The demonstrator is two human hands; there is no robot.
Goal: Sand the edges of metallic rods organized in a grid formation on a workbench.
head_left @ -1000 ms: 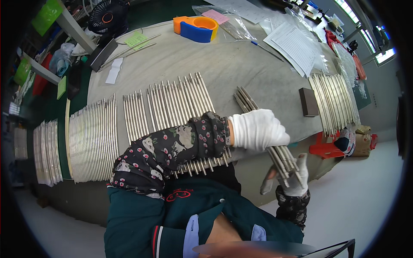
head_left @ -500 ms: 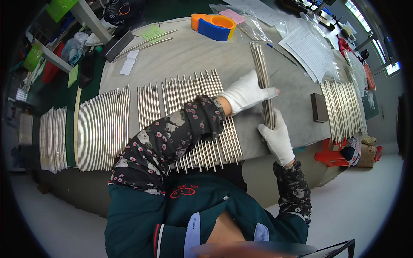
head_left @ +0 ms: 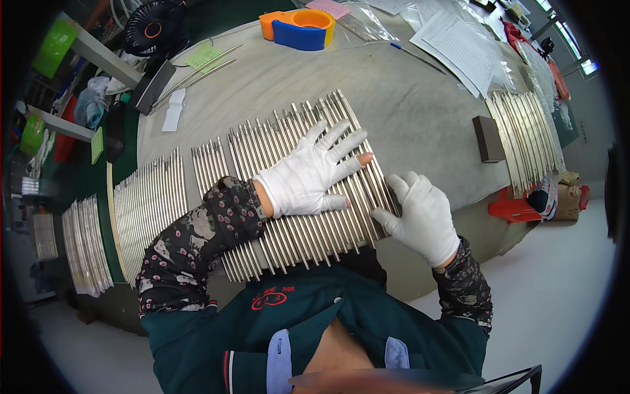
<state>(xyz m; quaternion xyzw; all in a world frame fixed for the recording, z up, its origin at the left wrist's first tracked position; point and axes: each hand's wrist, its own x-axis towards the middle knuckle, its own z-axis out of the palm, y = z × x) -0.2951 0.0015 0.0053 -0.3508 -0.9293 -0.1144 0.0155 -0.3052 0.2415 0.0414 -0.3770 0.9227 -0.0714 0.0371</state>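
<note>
My left hand, in a white glove with bare fingertips showing, lies flat with spread fingers across a row of slim silvery metal rods. The rods lie side by side on the grey-covered table, their ends slightly uneven. At the right edge of this row is my right hand, also gloved in white. Its thumb and fingers are apart, close beside the outermost rods, and nothing is held in it. Part of the row is hidden under my left hand and its flowered sleeve.
More rods lie to the left, beside wrapped bundles. A dark block stands by another rod stack at the right. Farther back are an orange-and-blue tape dispenser, a pen, papers and a fan.
The bundle of rods that both hands held upright-looking at the right now lies in the row's right side. My left hand moved left onto the rods; my right hand let go.
</note>
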